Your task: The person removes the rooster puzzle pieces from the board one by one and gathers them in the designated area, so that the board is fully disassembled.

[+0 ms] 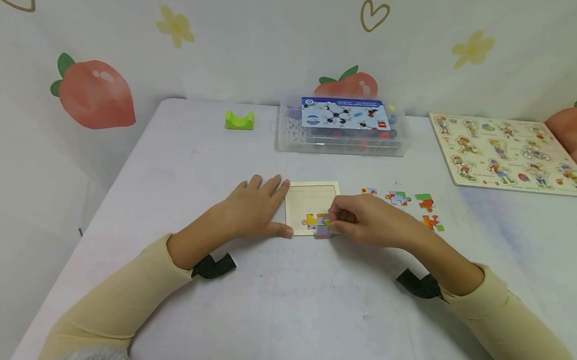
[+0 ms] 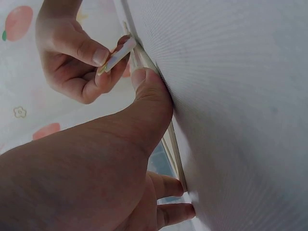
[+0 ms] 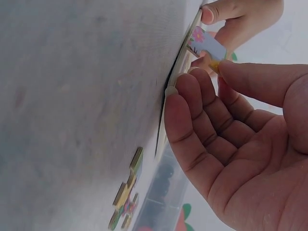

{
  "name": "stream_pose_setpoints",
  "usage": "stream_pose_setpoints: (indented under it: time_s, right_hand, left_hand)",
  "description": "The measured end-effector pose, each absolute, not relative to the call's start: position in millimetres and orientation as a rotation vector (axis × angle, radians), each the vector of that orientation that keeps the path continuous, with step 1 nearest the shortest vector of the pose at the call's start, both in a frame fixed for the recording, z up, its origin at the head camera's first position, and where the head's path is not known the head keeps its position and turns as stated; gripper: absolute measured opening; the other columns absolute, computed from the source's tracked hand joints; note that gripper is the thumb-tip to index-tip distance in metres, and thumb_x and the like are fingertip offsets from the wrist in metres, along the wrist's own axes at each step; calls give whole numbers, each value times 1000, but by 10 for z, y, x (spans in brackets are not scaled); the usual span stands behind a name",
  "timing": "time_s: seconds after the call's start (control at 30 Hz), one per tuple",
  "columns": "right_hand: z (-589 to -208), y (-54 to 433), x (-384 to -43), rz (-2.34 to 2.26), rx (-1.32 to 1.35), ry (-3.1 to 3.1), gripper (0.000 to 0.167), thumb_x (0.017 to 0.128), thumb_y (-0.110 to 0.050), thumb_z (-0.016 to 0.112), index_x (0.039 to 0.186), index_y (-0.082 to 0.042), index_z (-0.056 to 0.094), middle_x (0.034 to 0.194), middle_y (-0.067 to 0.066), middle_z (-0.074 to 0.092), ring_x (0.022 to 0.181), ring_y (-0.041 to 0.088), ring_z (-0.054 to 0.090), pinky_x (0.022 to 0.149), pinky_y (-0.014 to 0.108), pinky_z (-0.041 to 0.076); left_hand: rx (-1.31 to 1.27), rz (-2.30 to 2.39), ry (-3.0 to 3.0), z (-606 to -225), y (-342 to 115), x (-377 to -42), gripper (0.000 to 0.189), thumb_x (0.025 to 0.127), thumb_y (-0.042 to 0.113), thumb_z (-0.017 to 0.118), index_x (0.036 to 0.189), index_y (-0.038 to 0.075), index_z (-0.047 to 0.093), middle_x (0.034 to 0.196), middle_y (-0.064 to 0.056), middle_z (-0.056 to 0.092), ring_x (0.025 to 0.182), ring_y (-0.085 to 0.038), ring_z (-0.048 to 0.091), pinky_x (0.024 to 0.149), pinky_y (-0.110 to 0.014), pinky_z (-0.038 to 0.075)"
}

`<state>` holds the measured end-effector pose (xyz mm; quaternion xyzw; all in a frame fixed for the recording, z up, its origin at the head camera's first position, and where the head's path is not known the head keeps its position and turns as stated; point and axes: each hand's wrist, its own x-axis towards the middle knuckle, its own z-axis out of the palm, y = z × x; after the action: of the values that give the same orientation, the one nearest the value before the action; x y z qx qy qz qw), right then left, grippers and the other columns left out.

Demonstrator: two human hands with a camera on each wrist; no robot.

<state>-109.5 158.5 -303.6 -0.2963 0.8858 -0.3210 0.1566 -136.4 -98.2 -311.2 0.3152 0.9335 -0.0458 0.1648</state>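
Note:
A small square wooden puzzle tray [image 1: 301, 198] lies flat on the table in the head view. My left hand [image 1: 256, 210] spreads along its left side, straight fingers and thumb touching the rim. Above the tray's front right part, my right hand [image 1: 371, 219] pinches a jigsaw piece [image 1: 323, 231] between thumb and fingers. That piece stands tilted in the right wrist view, its lilac face [image 3: 209, 44] showing a pink flower. A yellow puzzle piece [image 1: 309, 221] lies in the tray, just left of the held one.
Several loose puzzle pieces [image 1: 398, 197] lie right of the tray, partly behind my right hand. At the back stands a clear plastic case [image 1: 291, 142] with a molecule-picture card. A wooden board with figures [image 1: 512, 152] is at the right, a green curved block [image 1: 239, 120] at the back left.

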Motion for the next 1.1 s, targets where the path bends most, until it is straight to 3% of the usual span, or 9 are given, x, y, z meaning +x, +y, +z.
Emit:
stream_pose_setpoints:
  time_s: [1.1]
  right_hand:
    - [-3011, 1803, -1071, -855, -780, 2534, 12, 93, -5, 68, 86, -14, 62, 72, -6, 56, 66, 13, 52, 60, 27, 44]
  left_hand:
    - [893, -125, 2654, -3113, -977, -1367, 106, 89, 74, 51, 161, 5, 16, 165, -17, 18, 141, -43, 28, 109, -59, 33]
